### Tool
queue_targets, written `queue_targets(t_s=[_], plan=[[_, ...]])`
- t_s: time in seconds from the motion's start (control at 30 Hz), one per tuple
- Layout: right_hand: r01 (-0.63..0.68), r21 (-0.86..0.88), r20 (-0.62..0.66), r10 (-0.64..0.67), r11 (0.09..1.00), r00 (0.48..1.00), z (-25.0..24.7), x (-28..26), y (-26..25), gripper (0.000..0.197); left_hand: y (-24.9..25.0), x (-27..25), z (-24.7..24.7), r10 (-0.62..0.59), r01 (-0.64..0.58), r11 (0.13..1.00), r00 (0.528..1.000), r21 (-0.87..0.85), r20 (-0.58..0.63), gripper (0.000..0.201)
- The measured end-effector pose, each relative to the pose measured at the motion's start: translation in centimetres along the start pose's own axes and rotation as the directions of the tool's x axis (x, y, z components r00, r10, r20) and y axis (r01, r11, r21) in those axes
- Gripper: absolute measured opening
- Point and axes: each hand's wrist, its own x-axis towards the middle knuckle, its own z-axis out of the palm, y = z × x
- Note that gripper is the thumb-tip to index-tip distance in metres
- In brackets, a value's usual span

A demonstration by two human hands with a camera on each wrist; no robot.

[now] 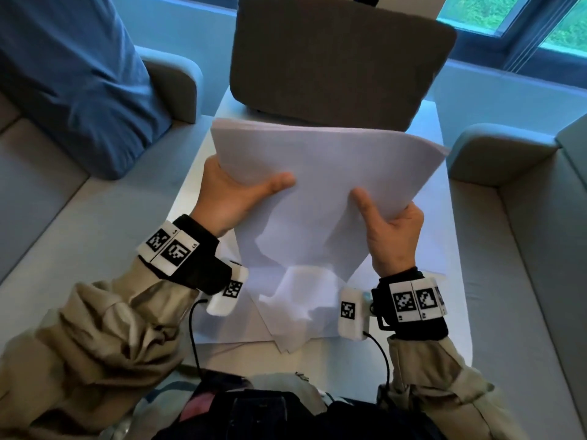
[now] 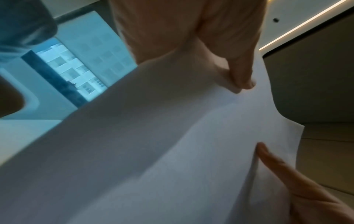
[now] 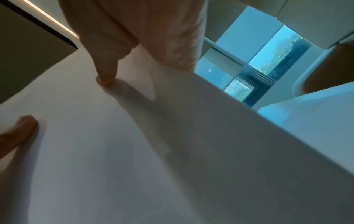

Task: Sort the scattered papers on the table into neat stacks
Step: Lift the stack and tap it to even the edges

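Observation:
A bundle of white paper sheets (image 1: 324, 173) is lifted above the white table (image 1: 444, 236), tilted away from me. My left hand (image 1: 235, 195) grips its left edge, thumb on top and fingers hidden behind. My right hand (image 1: 390, 230) grips the lower right edge the same way. The left wrist view shows the held sheets (image 2: 153, 144) with my left thumb (image 2: 243, 75) pressed on them. In the right wrist view my right thumb (image 3: 107, 75) presses the same bundle (image 3: 134, 151). More loose sheets (image 1: 292, 306) lie overlapping and askew on the table below my wrists.
A dark grey chair back (image 1: 333, 58) stands at the table's far edge. Light grey sofa seats (image 1: 41, 201) flank the table on both sides. A person in blue clothing (image 1: 79, 74) sits at the far left. Windows (image 1: 524, 17) lie beyond.

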Motion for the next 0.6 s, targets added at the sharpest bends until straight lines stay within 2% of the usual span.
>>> queue_targets(t_s=[0.1,0.3,0.5,0.6], plan=[[0.042,0.020,0.000,-0.042,0.999,0.999,-0.2,0.4,-0.6,0.018,0.9,0.6,-0.5,0.035,-0.035,0.999,0.999,0.025,-0.003,0.040],[-0.064,0.008,0.010,0.064,0.998,0.998,0.3,0.7,0.6,0.023,-0.6,0.5,-0.5,-0.044,0.041,0.994,0.999,0.100,0.028,0.030],[0.002,0.064,-0.021,0.000,0.998,1.000,0.4,0.9,0.5,0.028,-0.4,0.7,-0.2,0.006,-0.002,0.994,0.999,0.107,-0.033,0.029],[-0.036,0.058,-0.015,0.037,0.998,0.999,0.4,0.8,1.5,0.025,-1.4,0.7,-0.4,-0.011,0.013,0.994,1.000,0.111,-0.019,0.030]])
